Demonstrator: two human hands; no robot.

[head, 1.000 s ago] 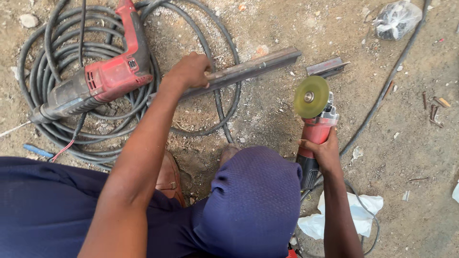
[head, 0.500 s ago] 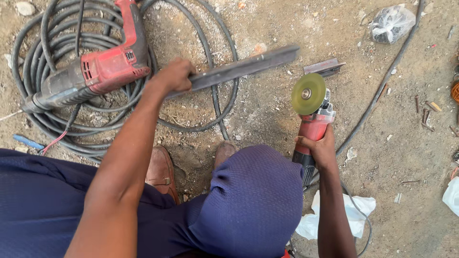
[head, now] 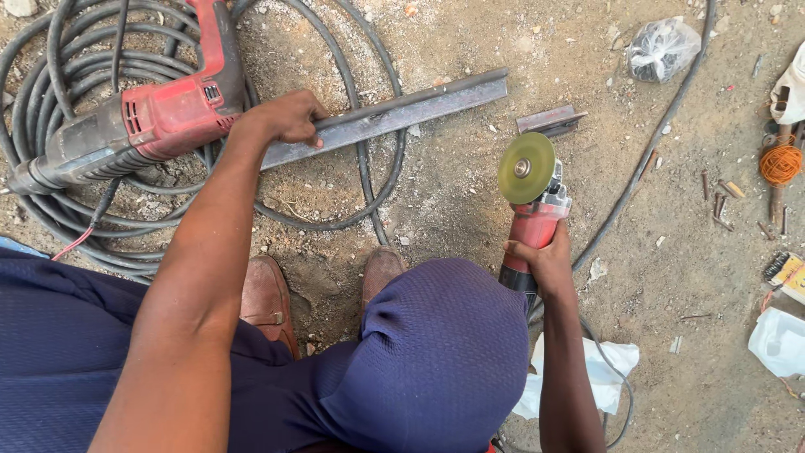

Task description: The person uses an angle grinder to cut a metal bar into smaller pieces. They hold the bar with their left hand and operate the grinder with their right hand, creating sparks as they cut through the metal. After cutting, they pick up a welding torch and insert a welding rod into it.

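Note:
My left hand grips a long dark steel angle bar that lies on the dirt, holding it near its left part. My right hand holds a red angle grinder by its body, its yellow-green disc facing up, just below and right of the bar's far end. A short cut-off piece of angle steel lies just beyond the disc. My blue-trousered knee and brown shoes are below.
A red hammer drill rests on a coil of black hose at the left. A black cable runs along the right. A plastic bag, orange twine, white rags and scattered nails lie around.
My left hand has drawn the bar slightly left and back toward me. The grinder has stayed beside the bar's end, and the view has shifted a little to the right.

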